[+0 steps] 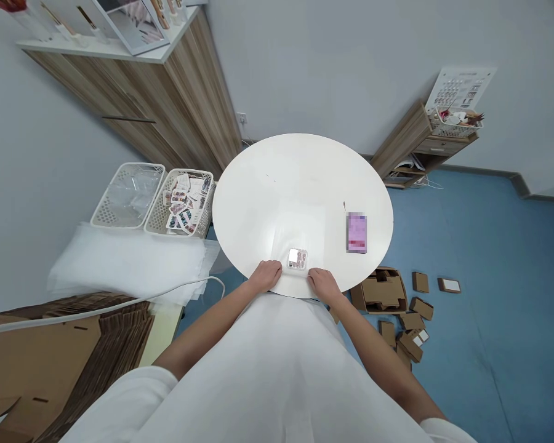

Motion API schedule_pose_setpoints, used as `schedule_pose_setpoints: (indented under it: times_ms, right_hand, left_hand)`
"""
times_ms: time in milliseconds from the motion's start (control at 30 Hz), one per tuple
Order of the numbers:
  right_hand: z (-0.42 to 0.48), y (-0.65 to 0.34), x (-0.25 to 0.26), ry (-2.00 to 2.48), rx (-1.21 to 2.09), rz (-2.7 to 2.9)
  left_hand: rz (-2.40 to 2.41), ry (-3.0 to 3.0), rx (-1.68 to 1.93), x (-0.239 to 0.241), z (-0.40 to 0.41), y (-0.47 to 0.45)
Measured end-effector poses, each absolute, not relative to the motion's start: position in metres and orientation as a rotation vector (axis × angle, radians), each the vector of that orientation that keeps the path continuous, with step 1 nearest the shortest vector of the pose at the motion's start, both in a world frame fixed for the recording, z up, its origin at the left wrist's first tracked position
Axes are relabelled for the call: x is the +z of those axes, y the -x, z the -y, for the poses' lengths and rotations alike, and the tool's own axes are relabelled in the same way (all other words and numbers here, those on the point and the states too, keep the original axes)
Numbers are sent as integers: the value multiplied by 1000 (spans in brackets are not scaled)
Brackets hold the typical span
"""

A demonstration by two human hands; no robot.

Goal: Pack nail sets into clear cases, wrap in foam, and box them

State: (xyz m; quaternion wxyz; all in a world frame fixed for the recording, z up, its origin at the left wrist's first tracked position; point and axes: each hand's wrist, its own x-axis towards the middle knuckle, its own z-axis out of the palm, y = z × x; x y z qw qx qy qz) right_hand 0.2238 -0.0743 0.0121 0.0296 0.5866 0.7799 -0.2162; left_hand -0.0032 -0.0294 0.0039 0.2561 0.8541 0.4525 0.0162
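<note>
A small clear case of press-on nails [298, 259] lies near the front of the round white table [258, 178]. Beneath it spreads a thin translucent wrapping sheet [316, 237], hard to tell from the tabletop. My left hand [266, 275] is closed with curled fingers at the sheet's near left corner, just left of the case. At the near right corner my right hand [324, 285] pinches the sheet's edge. Neither hand touches the case. Farther right on the table lies a pixelated pink-purple phone-like block [356, 232].
Left of the table stand a white basket of nail sets [178, 206] and a basket of clear bags [132, 195]. A stack of translucent sheets [129, 264] and flattened cardboard [74, 363] lie nearer. Small brown boxes [410, 320] litter the floor at right.
</note>
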Motion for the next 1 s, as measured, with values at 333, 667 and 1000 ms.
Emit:
schedule_pose_setpoints:
  times_ms: [333,667,1000]
  right_hand:
    - [39,-226,13,-2079,-919,-2072]
    - [25,-221,4,-2118,-812,-2015]
    - [34,-223,2,-2139,-752,-2043]
  left_hand:
    - [-1417,-2115,52,5,-7,-9]
    - [-1210,-2501,291,19,11,-13]
    - [-1031,-2572,82,-6,11,-26]
